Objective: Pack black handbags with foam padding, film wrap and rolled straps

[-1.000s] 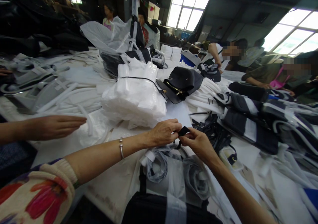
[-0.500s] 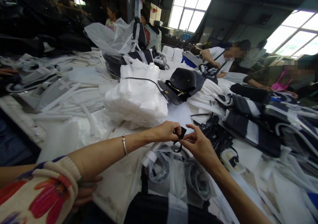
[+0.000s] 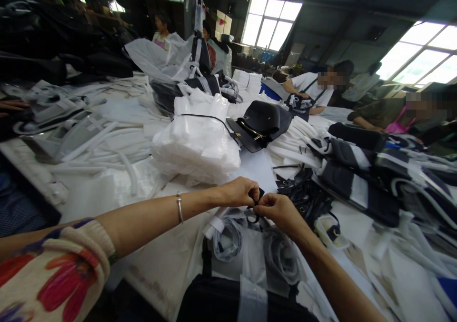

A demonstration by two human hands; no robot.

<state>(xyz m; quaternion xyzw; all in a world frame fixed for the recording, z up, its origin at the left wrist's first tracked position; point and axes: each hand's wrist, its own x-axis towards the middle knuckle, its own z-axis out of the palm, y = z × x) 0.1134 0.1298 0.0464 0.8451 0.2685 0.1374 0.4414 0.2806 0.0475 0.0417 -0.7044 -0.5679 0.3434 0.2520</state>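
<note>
My left hand (image 3: 244, 192), a bracelet on its wrist, pinches a small black strap (image 3: 253, 219) at the middle of the view. Thumb and fingertips of my right hand (image 3: 278, 209) are closed on the same strap, right beside the left fingertips. A short loop of it hangs below; the rest is hidden by my fingers. Just under my hands lies a black bag (image 3: 210, 298) with clear plastic wrap (image 3: 252, 293) around it. Rolled, plastic-wrapped straps (image 3: 227, 241) rest on its upper side.
Behind my hands stand a tied white foam bundle (image 3: 196, 141) and a black flap bag (image 3: 262, 119). To the right are a pile of black straps (image 3: 307, 191), a clear tub (image 3: 332, 232) and wrapped bags (image 3: 360, 188). A co-worker (image 3: 307, 86) works across the table.
My right hand has moved left and closed its fingers on the strap. My left hand stays nearly in place. Another person's hand below my left forearm is no longer visible.
</note>
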